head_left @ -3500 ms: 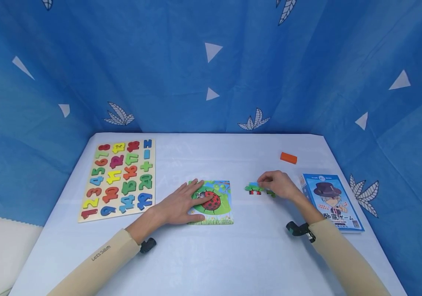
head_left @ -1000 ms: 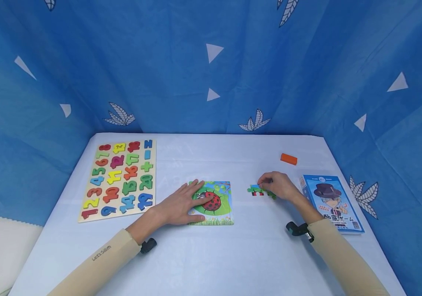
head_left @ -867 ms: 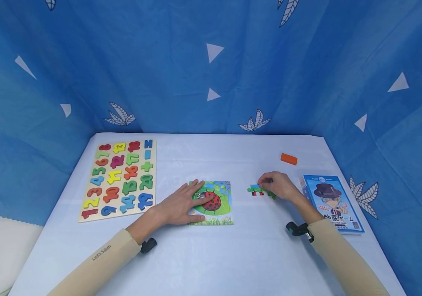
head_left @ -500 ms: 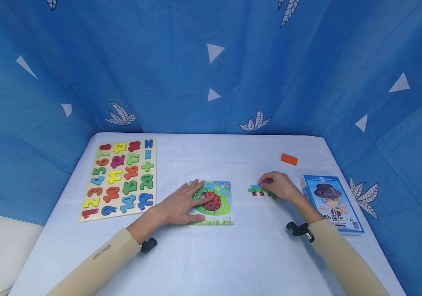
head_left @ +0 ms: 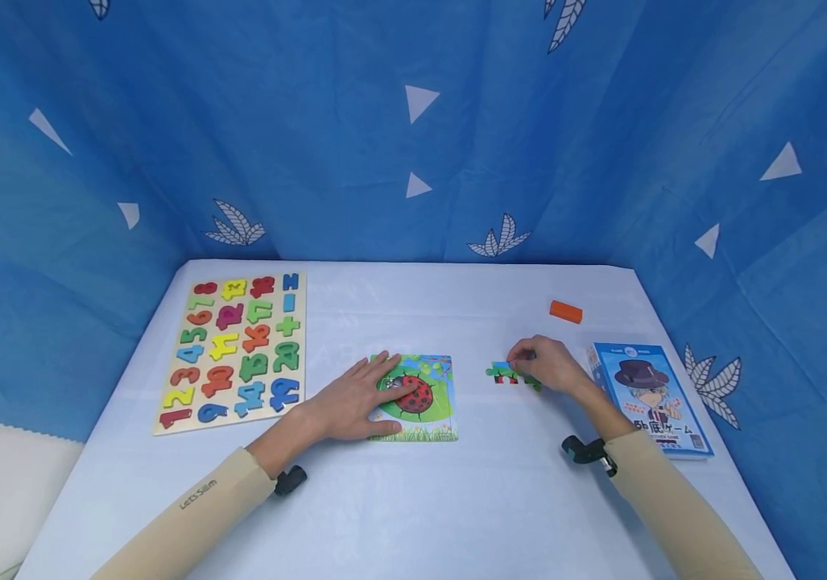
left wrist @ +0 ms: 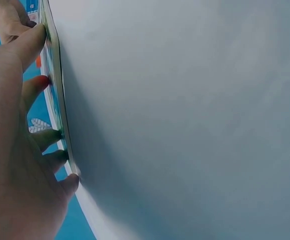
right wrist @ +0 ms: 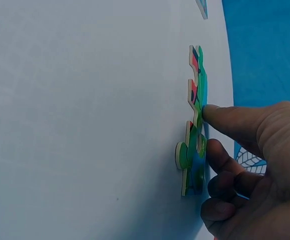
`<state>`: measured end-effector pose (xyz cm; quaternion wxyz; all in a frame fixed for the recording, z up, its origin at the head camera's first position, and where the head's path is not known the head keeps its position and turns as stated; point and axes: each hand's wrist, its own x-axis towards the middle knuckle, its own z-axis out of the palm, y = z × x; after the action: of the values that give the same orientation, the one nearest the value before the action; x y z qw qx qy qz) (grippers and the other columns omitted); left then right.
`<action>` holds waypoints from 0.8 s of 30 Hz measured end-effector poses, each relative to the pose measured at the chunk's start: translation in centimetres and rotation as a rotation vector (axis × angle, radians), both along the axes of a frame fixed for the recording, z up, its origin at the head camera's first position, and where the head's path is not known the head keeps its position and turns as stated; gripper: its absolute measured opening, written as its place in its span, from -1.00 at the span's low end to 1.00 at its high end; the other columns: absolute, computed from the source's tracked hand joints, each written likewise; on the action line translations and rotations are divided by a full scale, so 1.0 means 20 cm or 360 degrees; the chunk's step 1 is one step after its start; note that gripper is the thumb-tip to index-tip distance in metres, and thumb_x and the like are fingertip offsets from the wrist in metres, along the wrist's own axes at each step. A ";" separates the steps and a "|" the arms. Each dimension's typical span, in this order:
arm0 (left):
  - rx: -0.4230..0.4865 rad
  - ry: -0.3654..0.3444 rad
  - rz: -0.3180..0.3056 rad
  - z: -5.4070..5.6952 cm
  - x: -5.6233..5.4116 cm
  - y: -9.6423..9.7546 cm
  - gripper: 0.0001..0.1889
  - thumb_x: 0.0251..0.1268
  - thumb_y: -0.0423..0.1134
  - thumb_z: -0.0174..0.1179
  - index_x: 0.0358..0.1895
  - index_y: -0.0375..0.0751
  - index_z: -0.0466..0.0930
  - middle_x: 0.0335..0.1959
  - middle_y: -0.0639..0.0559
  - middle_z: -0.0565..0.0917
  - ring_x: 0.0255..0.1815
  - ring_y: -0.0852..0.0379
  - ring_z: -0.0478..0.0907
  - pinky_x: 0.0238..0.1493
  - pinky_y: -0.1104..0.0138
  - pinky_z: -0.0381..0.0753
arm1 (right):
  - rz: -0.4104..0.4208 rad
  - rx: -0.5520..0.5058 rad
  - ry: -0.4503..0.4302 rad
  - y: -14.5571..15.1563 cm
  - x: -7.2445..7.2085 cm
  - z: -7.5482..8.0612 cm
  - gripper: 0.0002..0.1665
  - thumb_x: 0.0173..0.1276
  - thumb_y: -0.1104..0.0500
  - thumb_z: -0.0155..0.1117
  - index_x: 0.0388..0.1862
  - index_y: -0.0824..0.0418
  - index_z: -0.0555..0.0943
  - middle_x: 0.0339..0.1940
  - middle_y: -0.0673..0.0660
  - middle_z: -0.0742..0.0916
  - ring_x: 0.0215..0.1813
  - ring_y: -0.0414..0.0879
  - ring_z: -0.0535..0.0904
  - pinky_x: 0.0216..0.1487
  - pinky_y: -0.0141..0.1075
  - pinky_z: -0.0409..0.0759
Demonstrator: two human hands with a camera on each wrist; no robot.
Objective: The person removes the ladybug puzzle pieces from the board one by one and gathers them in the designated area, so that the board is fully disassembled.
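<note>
Jigsaw pcs [head_left: 502, 368], strung L-R, being touched by R hand [head_left: 549, 364], grip unclear; ladybug puzzle [head_left: 424, 405] being covered by flat L hand [head_left: 350, 403].

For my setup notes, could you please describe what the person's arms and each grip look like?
The left sleeve is long and beige, with dark lettering beginning "Let's"; the right sleeve is plain beige. A small black left wrist device and a black, partly silvery right wrist device are visible. The left grip and right grip are ungloved.
</note>
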<state>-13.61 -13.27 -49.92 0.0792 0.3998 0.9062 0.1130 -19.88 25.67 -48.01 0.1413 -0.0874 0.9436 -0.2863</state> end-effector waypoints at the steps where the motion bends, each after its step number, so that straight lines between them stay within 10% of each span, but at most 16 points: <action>1: 0.0003 0.0000 -0.0001 0.00 0.00 0.00 -0.24 0.38 0.40 0.00 0.57 0.23 0.22 0.65 -0.21 -0.05 0.65 -0.22 -0.15 0.56 -0.13 0.02 | 0.0002 -0.0003 0.0001 0.00 0.00 0.00 -0.90 0.41 0.18 0.31 -0.17 0.08 0.75 -0.24 0.08 0.66 -0.10 0.04 0.49 -0.10 -0.15 0.46; 24: -0.0006 0.0003 0.0062 0.01 0.02 -0.06 -0.24 0.37 0.39 0.01 0.57 0.24 0.21 0.66 -0.14 -0.04 0.67 -0.14 -0.17 0.56 -0.14 -0.01 | 0.0053 -0.0103 0.0112 -0.12 0.03 0.01 -0.88 0.42 0.13 0.33 -0.14 0.08 0.74 -0.26 0.05 0.66 -0.18 -0.02 0.51 -0.24 -0.23 0.52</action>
<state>-13.13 -14.43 -49.80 0.0767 0.3820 0.9141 0.1123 -19.24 23.29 -47.74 0.1099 -0.1175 0.9367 -0.3110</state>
